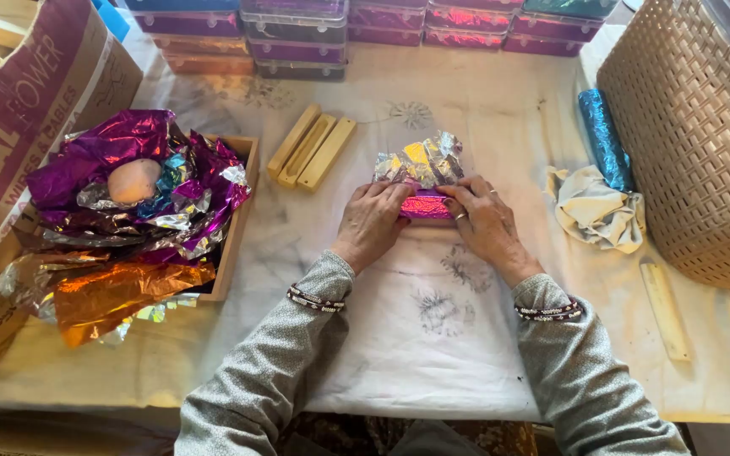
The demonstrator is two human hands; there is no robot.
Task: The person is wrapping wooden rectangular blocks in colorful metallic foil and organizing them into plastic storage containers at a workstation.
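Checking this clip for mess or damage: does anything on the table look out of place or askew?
Mostly orderly. Both the left hand and right hand press a pink foil-wrapped block. Oddities: crumpled foil sheets overflow the wooden tray, and a rumpled cloth lies by the basket.

Both hands, the left hand and right hand, are covering most of the pink foil-wrapped bar. At two o'clock, the woven basket is running off the frame. At nine o'clock, the cardboard box is getting cropped too.
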